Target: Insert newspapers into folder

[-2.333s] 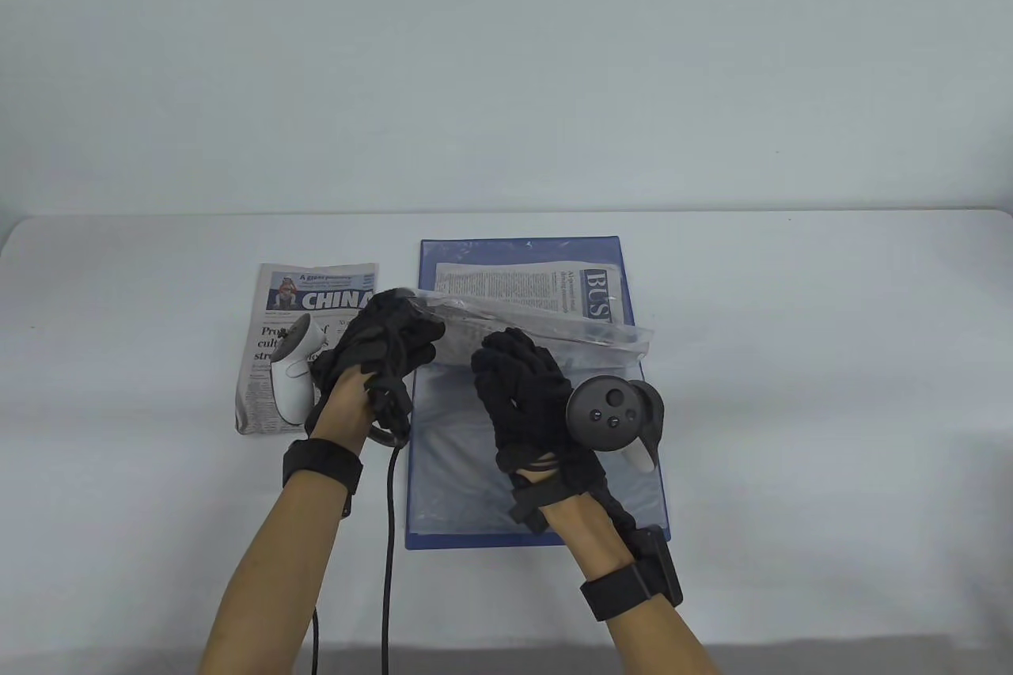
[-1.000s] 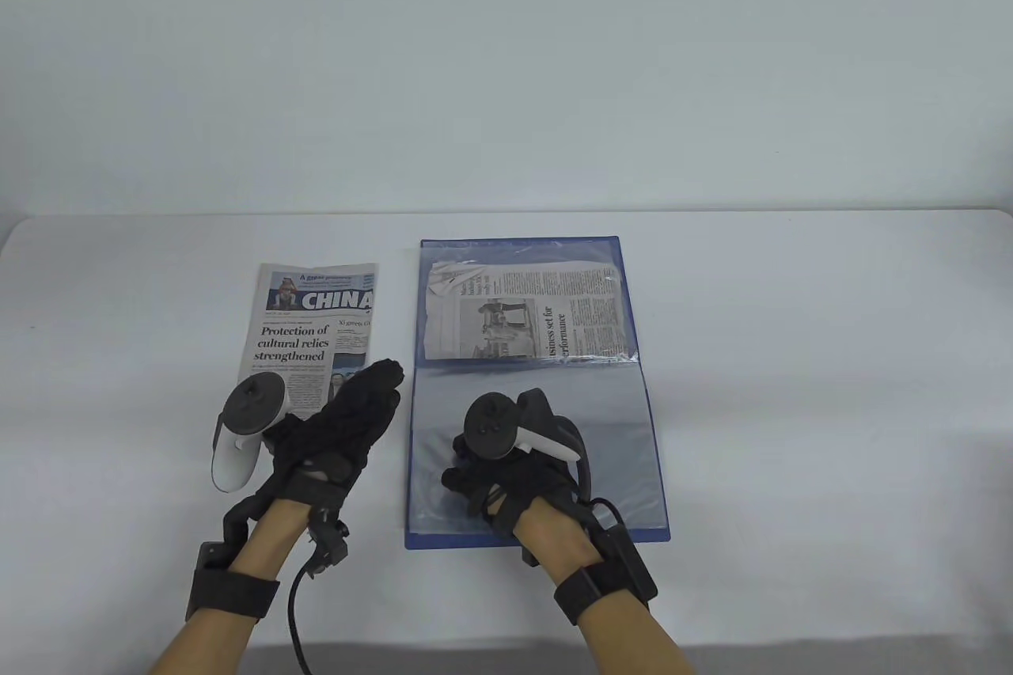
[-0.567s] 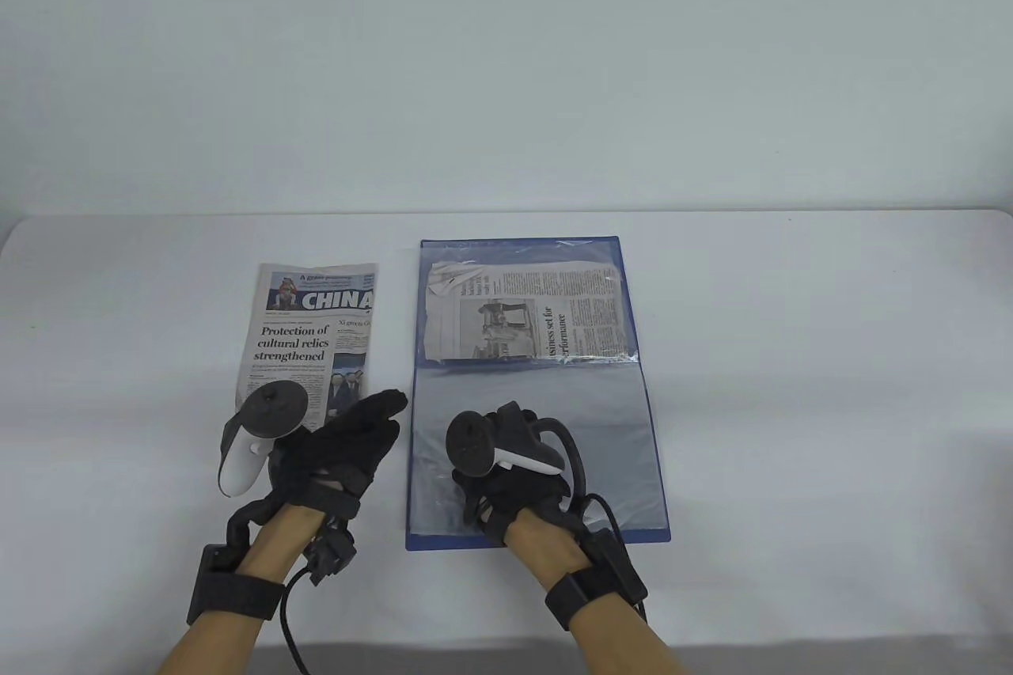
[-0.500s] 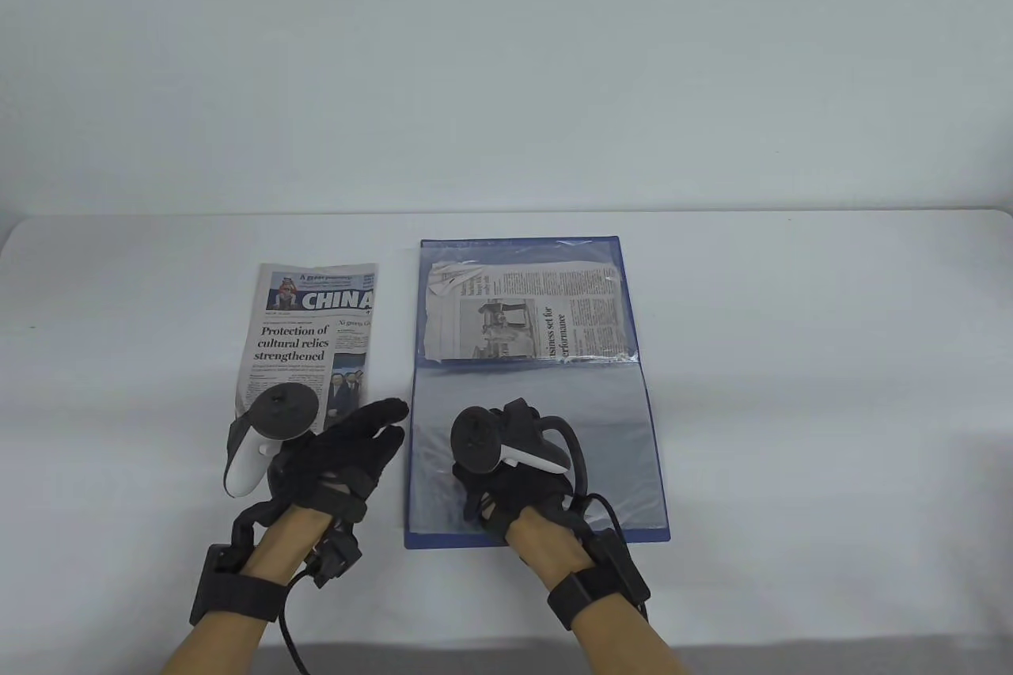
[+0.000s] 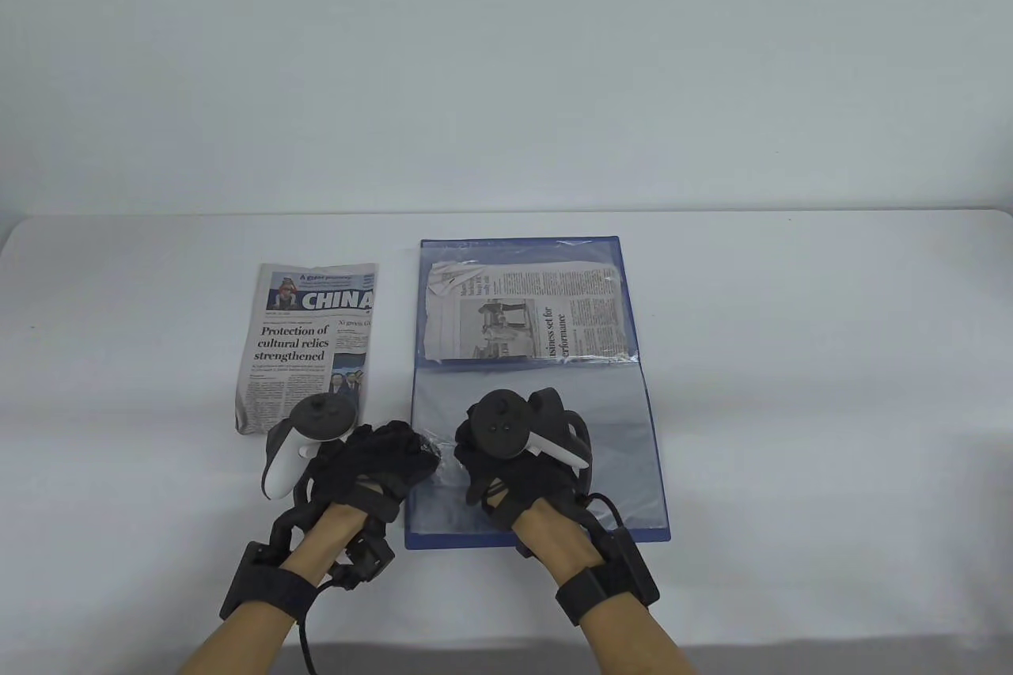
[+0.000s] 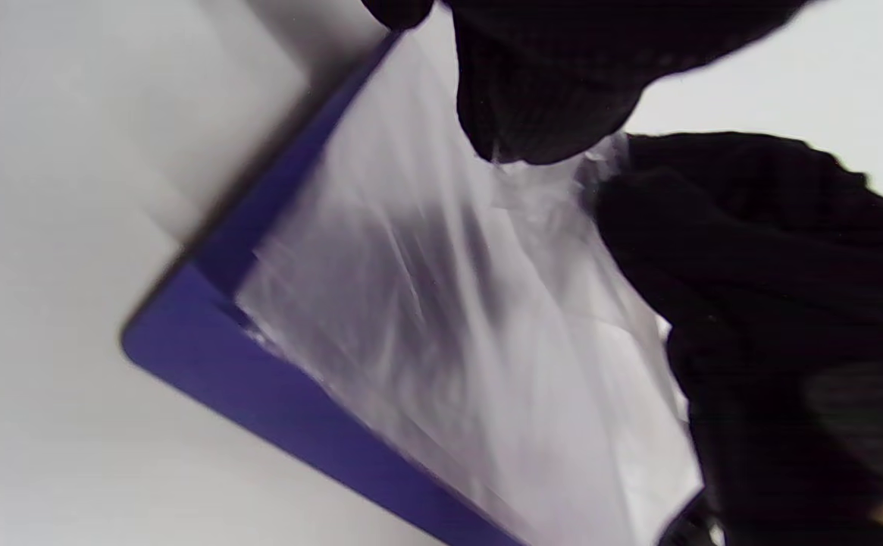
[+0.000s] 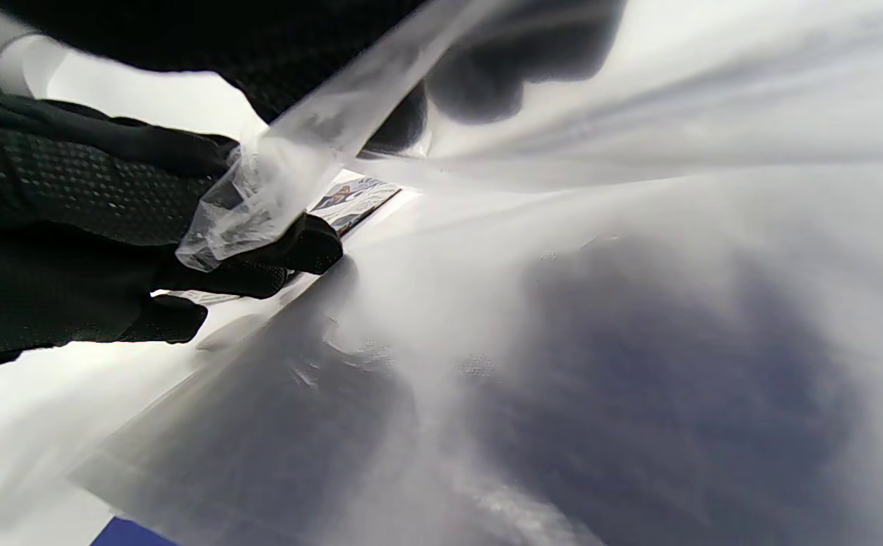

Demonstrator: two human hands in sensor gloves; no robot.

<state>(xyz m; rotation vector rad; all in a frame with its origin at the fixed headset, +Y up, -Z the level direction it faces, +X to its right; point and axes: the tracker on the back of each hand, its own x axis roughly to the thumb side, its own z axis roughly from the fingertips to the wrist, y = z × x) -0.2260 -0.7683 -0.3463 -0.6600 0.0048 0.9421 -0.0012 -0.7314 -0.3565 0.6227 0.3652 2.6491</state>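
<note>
White tabletop (image 5: pixel 791 358) carries a blue folder (image 5: pixel 649 390) lying open, long axis running away from the person. Its far sleeve holds one newspaper (image 5: pixel 526 315), text sideways. A second newspaper (image 5: pixel 309 335) lies just left of the folder, masthead at the far end. Left hand (image 5: pixel 372 461) and right hand (image 5: pixel 506 469) both pinch the near clear sleeve (image 5: pixel 601 453) at its left edge, lifting it.

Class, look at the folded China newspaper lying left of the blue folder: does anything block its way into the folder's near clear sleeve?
Nothing lies between the China newspaper and the near sleeve. Both hands, left hand and right hand, pinch the sleeve's left edge, where the paper would likely enter.
</note>
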